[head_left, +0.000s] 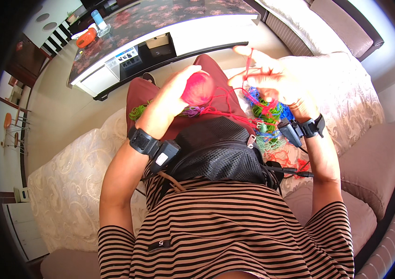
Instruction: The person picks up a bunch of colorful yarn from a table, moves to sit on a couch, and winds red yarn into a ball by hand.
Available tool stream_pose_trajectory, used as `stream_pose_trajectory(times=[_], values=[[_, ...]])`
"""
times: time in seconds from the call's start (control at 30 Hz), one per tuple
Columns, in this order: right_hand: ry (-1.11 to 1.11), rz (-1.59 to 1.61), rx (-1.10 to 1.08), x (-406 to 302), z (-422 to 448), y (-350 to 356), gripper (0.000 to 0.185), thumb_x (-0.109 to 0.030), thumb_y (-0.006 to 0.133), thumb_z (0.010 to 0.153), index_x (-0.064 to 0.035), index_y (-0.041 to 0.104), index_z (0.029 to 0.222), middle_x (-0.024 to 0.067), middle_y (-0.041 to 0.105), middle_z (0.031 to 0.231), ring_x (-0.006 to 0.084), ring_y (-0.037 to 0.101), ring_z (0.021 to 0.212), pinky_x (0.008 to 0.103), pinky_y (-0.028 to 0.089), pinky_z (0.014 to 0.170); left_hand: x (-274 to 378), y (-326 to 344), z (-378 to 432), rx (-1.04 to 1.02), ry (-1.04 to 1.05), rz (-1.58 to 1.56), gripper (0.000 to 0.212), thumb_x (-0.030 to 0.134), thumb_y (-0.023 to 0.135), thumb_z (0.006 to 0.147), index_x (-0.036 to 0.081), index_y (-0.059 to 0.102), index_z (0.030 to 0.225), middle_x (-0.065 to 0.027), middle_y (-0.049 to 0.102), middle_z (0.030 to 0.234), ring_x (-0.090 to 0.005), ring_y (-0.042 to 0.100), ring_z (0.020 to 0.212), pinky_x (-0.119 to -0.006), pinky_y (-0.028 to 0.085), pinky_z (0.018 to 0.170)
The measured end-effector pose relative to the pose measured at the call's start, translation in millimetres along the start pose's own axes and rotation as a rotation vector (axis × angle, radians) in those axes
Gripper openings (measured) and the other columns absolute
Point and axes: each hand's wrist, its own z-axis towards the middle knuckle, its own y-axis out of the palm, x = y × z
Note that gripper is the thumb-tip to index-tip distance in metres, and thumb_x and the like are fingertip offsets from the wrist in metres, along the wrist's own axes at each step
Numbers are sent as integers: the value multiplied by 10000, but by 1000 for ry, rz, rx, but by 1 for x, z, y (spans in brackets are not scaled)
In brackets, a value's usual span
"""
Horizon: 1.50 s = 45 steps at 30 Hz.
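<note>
My left hand (180, 85) holds a round ball of pink-red yarn (199, 89) above my lap. To its right is my right hand (270, 76), fingers spread, with a red strand looped over the index finger and across the others. Loose red yarn (223, 113) runs between the hands and over my thighs. Beneath and beside my right hand lie tangled blue yarn (286, 111) and green yarn (270, 120), with pale green yarn (270, 143) nearer me. Purple yarn (192, 111) and more green yarn (137, 112) rest on my lap. Glare hides some finger detail.
A black mesh waist bag (218, 153) sits at my belly, with cables at its right. I sit on a sofa with a patterned cover (75, 174). Orange-red yarn (302, 167) lies by my right forearm. Ahead stands a low table (169, 14) bearing a blue-capped bottle (98, 19) and an orange object (86, 37).
</note>
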Motion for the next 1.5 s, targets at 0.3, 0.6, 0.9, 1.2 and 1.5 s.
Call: stream_pose_trajectory(times=[0.3,0.6,0.9,1.2,1.5], values=[[-122,-385,-151,5,9,21,657,58,442,825,-306,275,1347,155,491,1219,134,609,639,229,515,542,-15,6,19,-43,-38,-176,342,263,502,869,45,485,1132,-82,556,1035,-182,537,962,-327,467,819],[-65,-646,-43,13,12,41,613,124,387,775,-132,319,1327,146,471,1176,141,591,624,246,495,559,-21,9,29,-13,-58,-163,324,367,340,921,128,481,1090,-91,542,1038,-231,534,964,-433,465,772],[-350,-1179,97,28,28,30,778,-7,546,674,-31,160,1350,309,248,1297,440,503,985,413,437,865,-10,46,4,-248,64,-161,288,381,390,905,150,498,1038,-45,538,1027,-185,524,974,-356,434,819],[-152,-1226,101,19,23,42,790,1,525,673,-26,124,1353,355,239,1261,453,492,994,407,437,865,-13,43,6,-273,299,300,659,-93,534,688,50,270,1274,-108,431,1172,-216,476,1064,-310,428,875],[6,-783,-120,0,11,25,667,92,446,687,-56,296,1320,220,407,1210,265,585,923,330,492,738,-15,36,7,-187,241,440,770,-146,489,651,47,184,1331,-128,414,1202,-227,480,1060,-309,464,819]])
